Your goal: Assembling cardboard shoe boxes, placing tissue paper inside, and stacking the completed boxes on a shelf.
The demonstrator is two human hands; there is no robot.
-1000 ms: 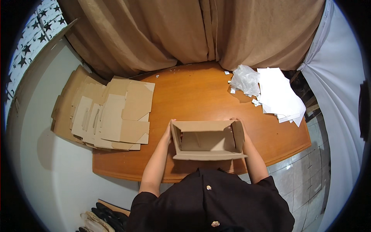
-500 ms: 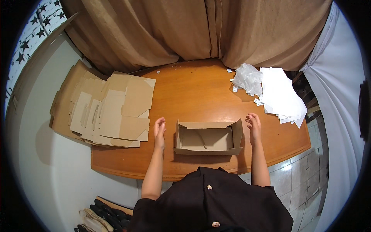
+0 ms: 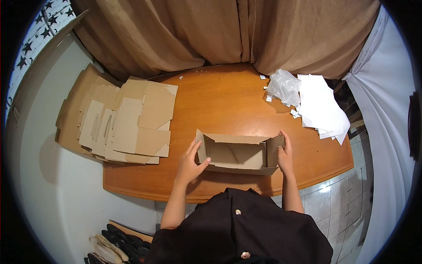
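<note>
at the near side of the wooden table (image 3: 215,105), the open-topped cardboard box (image 3: 235,154) is between my hands, and its thin walls could bow if i squeeze both ends. my left hand (image 3: 189,167) is spread loosely at the left end, while my right hand (image 3: 285,158) pinches the right flap (image 3: 273,149), which might crease if tugged unevenly.

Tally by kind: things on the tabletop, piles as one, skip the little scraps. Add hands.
Open cardboard box: 1
Flattened cardboard pile: 1
White paper pile: 1
Crumpled clear plastic: 1
Hands: 2 (left hand, right hand)
Total: 6
</note>
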